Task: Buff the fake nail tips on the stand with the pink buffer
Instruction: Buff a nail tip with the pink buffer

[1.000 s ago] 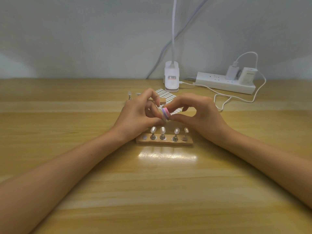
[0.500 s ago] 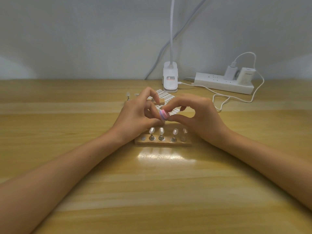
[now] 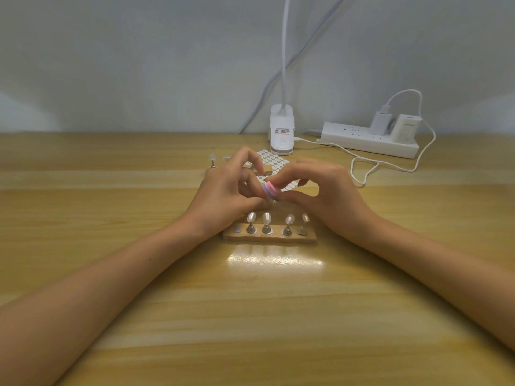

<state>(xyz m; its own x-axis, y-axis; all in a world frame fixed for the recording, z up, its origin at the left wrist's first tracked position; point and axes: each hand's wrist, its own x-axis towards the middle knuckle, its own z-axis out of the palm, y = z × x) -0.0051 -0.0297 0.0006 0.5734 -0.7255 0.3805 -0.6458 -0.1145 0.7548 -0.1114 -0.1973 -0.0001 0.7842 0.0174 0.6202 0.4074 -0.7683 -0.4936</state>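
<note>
Pinching the pink buffer between thumb and forefinger is the right hand, and it hangs just above the back edge of the stand, clear of the nail tips as far as I can see; buffer looks like a small layered block, pink and purple, turned end-on; left hand is curled in tight against the buffer's other side, over the stand's left end, fingertips bunched, but honestly can't tell if it's pinching anything; four tips stand upright on metal pegs in a row on the stand, plus one bare white dot at its left end; right behind the stand there's a sheet of white stickers, a lone peg off to the back left, then a white lamp clip further back; power strip with a charger plugged in is back and to the right of the stand; all of it on a wooden table
</note>
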